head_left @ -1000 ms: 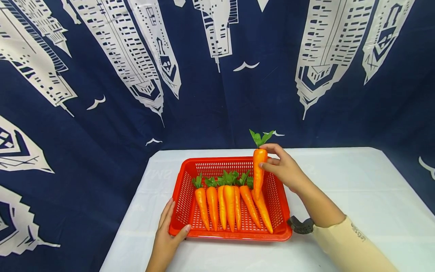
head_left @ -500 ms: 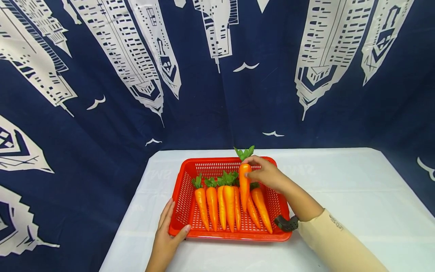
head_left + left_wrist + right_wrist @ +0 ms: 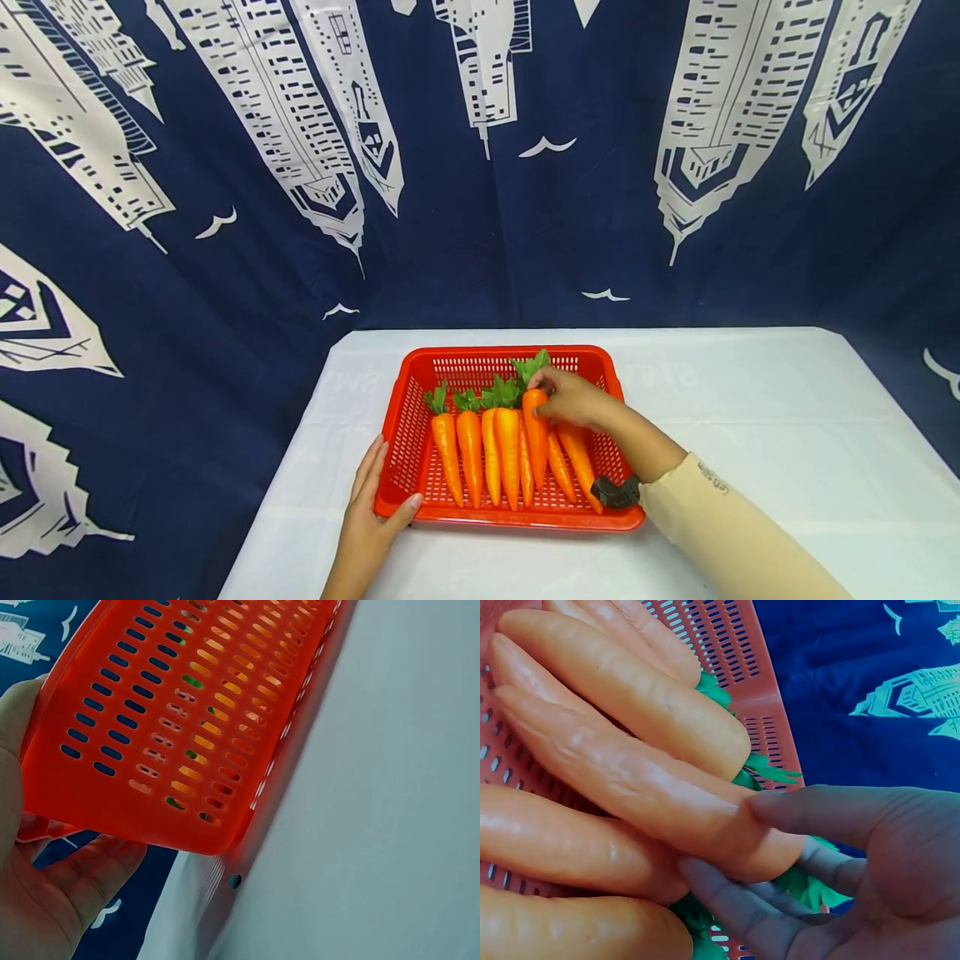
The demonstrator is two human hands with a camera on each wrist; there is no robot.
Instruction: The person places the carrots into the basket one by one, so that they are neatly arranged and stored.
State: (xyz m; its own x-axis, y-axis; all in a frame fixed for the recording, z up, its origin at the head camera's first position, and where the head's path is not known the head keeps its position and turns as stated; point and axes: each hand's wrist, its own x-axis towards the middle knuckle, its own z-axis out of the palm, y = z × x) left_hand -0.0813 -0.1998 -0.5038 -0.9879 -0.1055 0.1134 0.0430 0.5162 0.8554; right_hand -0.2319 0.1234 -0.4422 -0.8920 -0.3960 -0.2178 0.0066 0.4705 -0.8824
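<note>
My right hand [image 3: 573, 400] grips an orange carrot [image 3: 535, 433] near its leafy top, thumb on one side and fingers on the other. In the right wrist view, the gripped carrot [image 3: 652, 795] lies over its neighbours, the leaves partly behind my fingers. Other carrots [image 3: 469, 454] with green tops line the red slotted basket [image 3: 517, 523], tips toward me. My left hand [image 3: 367, 508] rests at the basket's front left corner, fingers straight along the side and thumb on the front rim. In the left wrist view, that hand [image 3: 52, 900] straddles the corner.
The basket stands on a white-covered table [image 3: 757, 417]. A dark blue curtain [image 3: 525, 250] with white city buildings hangs behind it. A black wrist device [image 3: 617, 492] on my right arm is over the basket's front right part.
My right hand has moved left and down, bringing the upright carrot from the basket's right rear into the row beside the middle carrots. My left hand stays put.
</note>
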